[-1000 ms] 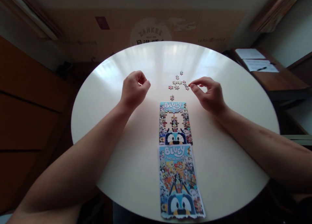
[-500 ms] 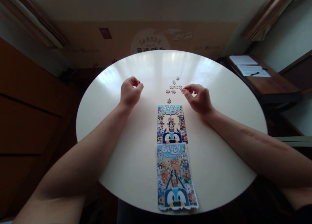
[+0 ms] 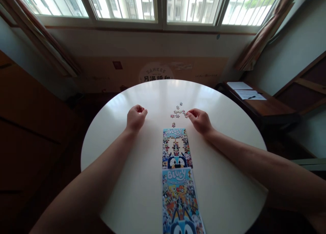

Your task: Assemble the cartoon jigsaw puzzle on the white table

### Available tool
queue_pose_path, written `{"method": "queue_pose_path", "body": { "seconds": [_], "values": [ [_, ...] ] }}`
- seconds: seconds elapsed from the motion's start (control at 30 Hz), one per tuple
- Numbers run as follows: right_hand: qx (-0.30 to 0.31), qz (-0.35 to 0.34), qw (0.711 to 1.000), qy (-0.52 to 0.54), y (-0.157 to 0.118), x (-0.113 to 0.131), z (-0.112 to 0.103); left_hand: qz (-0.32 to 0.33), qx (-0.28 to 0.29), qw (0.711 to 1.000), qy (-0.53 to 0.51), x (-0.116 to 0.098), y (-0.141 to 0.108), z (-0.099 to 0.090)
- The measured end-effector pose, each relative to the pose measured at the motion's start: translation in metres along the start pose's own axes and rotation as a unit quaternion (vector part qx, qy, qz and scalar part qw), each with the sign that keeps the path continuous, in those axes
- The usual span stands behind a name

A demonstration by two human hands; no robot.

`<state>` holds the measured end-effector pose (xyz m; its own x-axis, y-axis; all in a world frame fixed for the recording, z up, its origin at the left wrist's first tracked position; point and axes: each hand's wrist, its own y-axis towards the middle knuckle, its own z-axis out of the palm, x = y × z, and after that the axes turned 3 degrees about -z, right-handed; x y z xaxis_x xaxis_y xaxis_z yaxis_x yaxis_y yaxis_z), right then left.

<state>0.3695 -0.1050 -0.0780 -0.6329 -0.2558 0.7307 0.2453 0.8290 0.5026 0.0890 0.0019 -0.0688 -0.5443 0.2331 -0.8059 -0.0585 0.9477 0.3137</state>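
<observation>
My left hand [image 3: 136,118] rests on the white table, fingers curled closed, left of the puzzle; whatever it may hold is hidden. My right hand [image 3: 199,120] has thumb and forefinger pinched together at the right edge of several loose puzzle pieces [image 3: 177,116]; anything between the fingertips is too small to make out. One loose piece [image 3: 173,124] lies just above the partly assembled puzzle [image 3: 189,156], which has gaps around its central figure. Directly below it lies the printed reference picture [image 3: 179,193], showing the same Bluey design.
The round white table [image 3: 224,190] fills the middle. Behind it stand a cardboard panel [image 3: 209,66] and windows [image 3: 122,5]. A brown side table [image 3: 272,105] with papers [image 3: 251,94] and a pen is at the right, a wooden cabinet [image 3: 28,125] at the left.
The camera view has tilted up, bringing the windows into sight and the table lower. Both hands keep nearly the same poses and places beside the pieces.
</observation>
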Motion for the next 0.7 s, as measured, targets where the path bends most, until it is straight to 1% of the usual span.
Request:
{"method": "queue_pose_path", "body": {
  "seconds": [0.17, 0.27, 0.33, 0.5, 0.6, 0.7],
  "values": [
    [-0.068, 0.065, 0.994, 0.055, 0.005, -0.017, 0.003, 0.004, 0.011, 0.999, 0.032, 0.003, -0.001, -0.001],
    [-0.097, 0.077, 0.99, 0.074, 0.007, -0.023, 0.004, 0.013, 0.023, 0.997, 0.073, 0.002, -0.002, -0.002],
    [-0.101, 0.076, 0.989, 0.08, 0.007, -0.025, 0.005, 0.025, 0.038, 0.992, 0.114, -0.001, -0.004, -0.001],
    [-0.076, 0.06, 0.993, 0.07, 0.009, -0.033, 0.012, 0.082, 0.084, 0.965, 0.236, -0.011, -0.01, 0.005],
    [-0.047, 0.041, 0.997, 0.05, 0.015, -0.04, 0.017, 0.107, 0.089, 0.949, 0.282, -0.014, -0.013, 0.008],
    [-0.008, 0.013, 1.0, 0.016, 0.027, -0.046, 0.019, 0.123, 0.089, 0.937, 0.314, -0.016, -0.016, 0.011]
  ]
}}
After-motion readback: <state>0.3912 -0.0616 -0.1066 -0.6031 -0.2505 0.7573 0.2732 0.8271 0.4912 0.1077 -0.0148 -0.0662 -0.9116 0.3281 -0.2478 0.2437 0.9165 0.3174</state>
